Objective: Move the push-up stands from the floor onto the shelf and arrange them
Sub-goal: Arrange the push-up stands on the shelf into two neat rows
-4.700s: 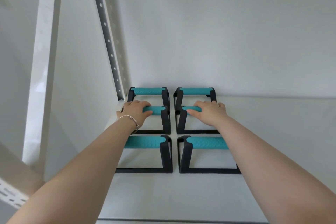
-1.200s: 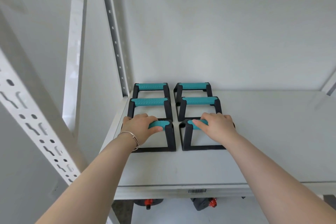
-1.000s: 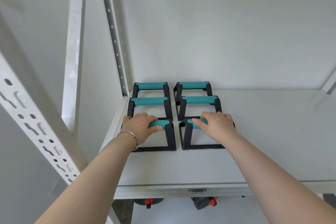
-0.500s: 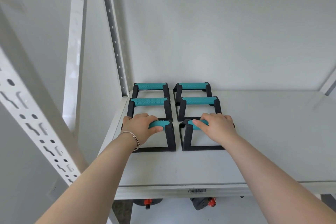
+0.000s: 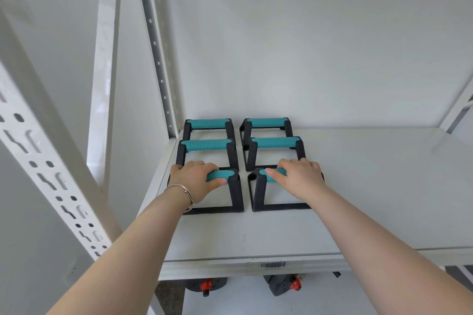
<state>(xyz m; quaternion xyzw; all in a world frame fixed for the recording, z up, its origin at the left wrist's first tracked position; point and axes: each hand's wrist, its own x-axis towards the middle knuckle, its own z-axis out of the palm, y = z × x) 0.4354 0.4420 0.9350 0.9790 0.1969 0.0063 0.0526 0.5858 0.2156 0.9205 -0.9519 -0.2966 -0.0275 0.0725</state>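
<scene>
Six push-up stands sit in two columns at the shelf (image 5: 358, 186) back-left corner. Left hand (image 5: 195, 180) wraps the teal grip of the front-left stand (image 5: 234, 194); right hand (image 5: 298, 179) wraps the grip of the front-right stand (image 5: 258, 194). Middle pair (image 5: 204, 144) and back pair (image 5: 208, 123) stand behind, close together. Bare shelf to the right and toward the front edge. Bracelet (image 5: 184, 190) on left wrist.

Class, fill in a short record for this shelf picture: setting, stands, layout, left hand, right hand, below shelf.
Setting: white metal shelf
Stands: six push-up stands, black frames, teal grips
Layout: two columns, three rows
Left hand: wrapped on front left stand
Right hand: wrapped on front right stand
Below shelf: two dark objects with red parts
</scene>
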